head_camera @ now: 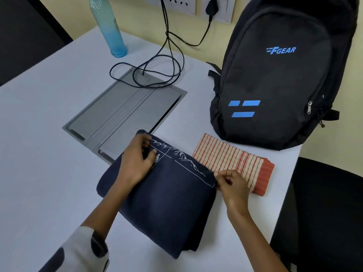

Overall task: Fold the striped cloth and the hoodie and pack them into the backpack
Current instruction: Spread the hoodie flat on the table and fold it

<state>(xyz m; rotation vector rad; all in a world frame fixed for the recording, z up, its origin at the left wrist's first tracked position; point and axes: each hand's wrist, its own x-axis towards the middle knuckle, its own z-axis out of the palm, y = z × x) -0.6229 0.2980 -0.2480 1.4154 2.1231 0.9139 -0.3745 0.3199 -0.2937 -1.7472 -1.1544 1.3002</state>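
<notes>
A navy hoodie [167, 197] with a white line print lies folded into a thick rectangle on the white table. My left hand [137, 160] pinches its far left fold near the print. At the hoodie's right corner my right hand [231, 185] grips the edge with curled fingers. Just beyond that hand the striped cloth [233, 160], cream with orange stripes, lies folded flat. The black backpack [275, 79] stands upright at the back right, its zippers closed as far as I can see.
A grey cable-box lid [125, 112] is set into the white table [43, 146], with black cables [169, 55] running up to wall sockets. A blue water bottle [110, 26] stands at the back. A dark chair [324, 213] sits at the right.
</notes>
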